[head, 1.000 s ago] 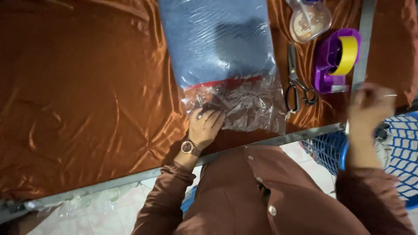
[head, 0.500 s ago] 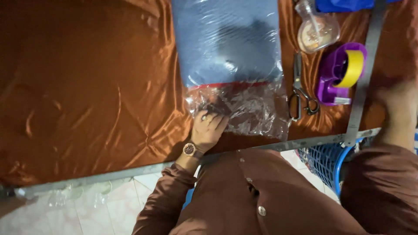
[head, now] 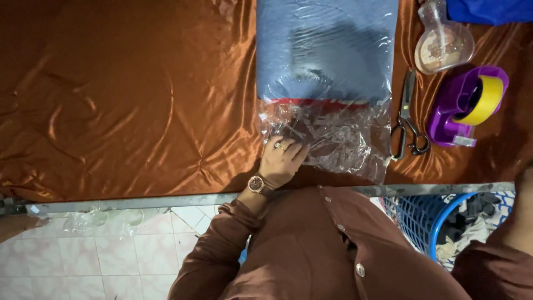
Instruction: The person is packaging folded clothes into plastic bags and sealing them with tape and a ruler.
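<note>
Since the earlier frames, the right arm has been dropped from table height to the lower right edge of view, where only a brown sleeve (head: 494,266) is shown, its hand out of sight, so its state cannot be told; the left hand (head: 283,158) has been kept pressed on the same spot.

That left hand is laid nearly flat, fingers together and spread forward, palm down on the loose open end of the clear plastic bag (head: 333,139); nothing is gripped, the film is only held down.

As for progress, it is judged that the folded blue cloth (head: 327,50) has already been slid fully into the bag, a red edge being seen at its near end; the bag's mouth is left crumpled and unsealed, so closing appears to remain.

From the hand, the cloth lies at 12 to 1 o'clock, just beyond the fingertips; the empty end of the bag is spread toward 3 o'clock.

Further toward 3 o'clock, apart from the bag, scissors (head: 408,116) are laid on the orange satin cover (head: 127,100); a purple tape dispenser (head: 463,108) with a yellow roll is set beyond them; a clear bottle (head: 444,41) is lying at 2 o'clock; a blue basket (head: 427,222) is seen below the table edge.
</note>
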